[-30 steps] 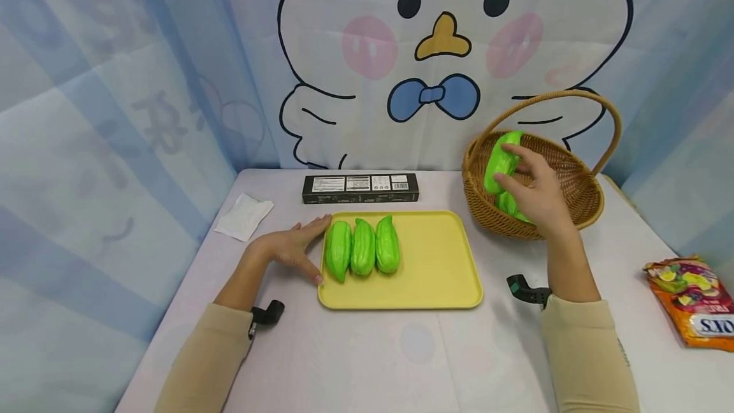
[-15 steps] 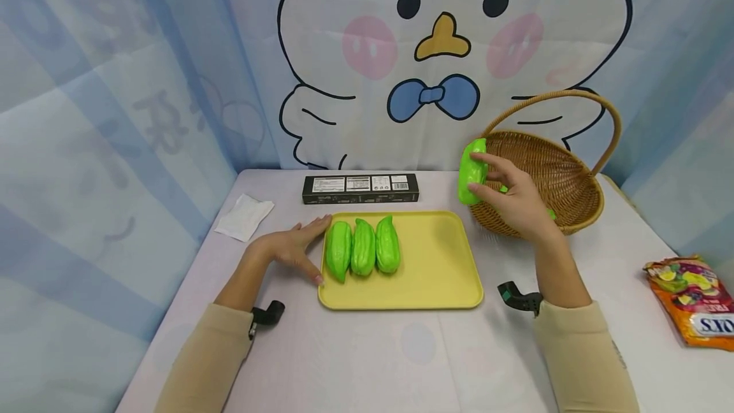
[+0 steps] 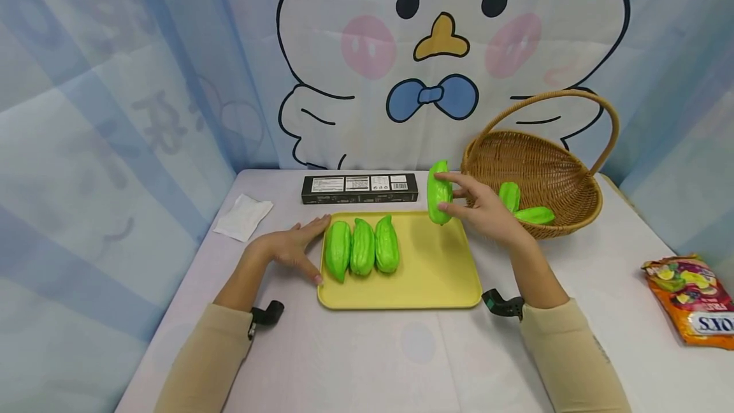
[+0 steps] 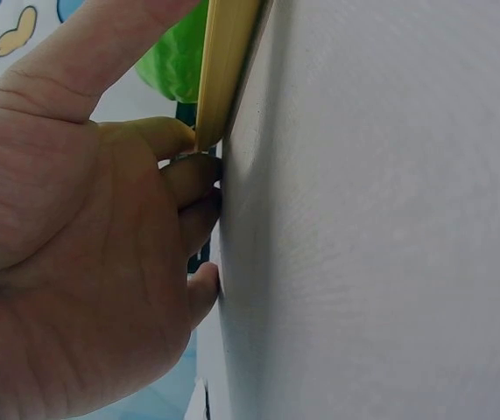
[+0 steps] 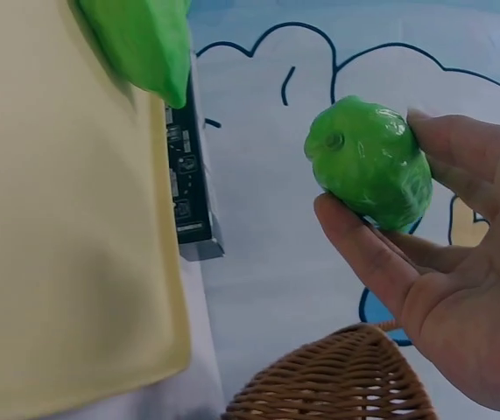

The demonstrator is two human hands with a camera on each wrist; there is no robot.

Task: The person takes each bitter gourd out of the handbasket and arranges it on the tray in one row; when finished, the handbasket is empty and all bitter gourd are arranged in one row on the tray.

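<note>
My right hand point(image 3: 487, 210) pinches a glossy, ribbed green toy vegetable point(image 3: 438, 193) between thumb and fingers, over the back right corner of the yellow tray point(image 3: 436, 273). In the right wrist view the held vegetable point(image 5: 368, 162) points its blunt end at the camera. Three like it lie side by side at the tray's left: one by the edge point(image 3: 338, 250), one in the middle point(image 3: 362, 247), one to the right point(image 3: 387, 246). My left hand point(image 3: 291, 249) spreads along the tray's left edge, its thumb and fingers touching the rim point(image 4: 219, 79).
At the back right stands a wicker basket point(image 3: 564, 177) with a tall handle, holding two more green vegetables point(image 3: 536, 215). A long black box point(image 3: 360, 188) lies behind the tray. White tissue point(image 3: 243, 217) is at the left, and an orange snack bag point(image 3: 694, 301) at the far right.
My right hand has carried the green toy vegetable out of the basket, left and towards me, to the tray's back right corner. My left hand has stayed at the tray's edge.
</note>
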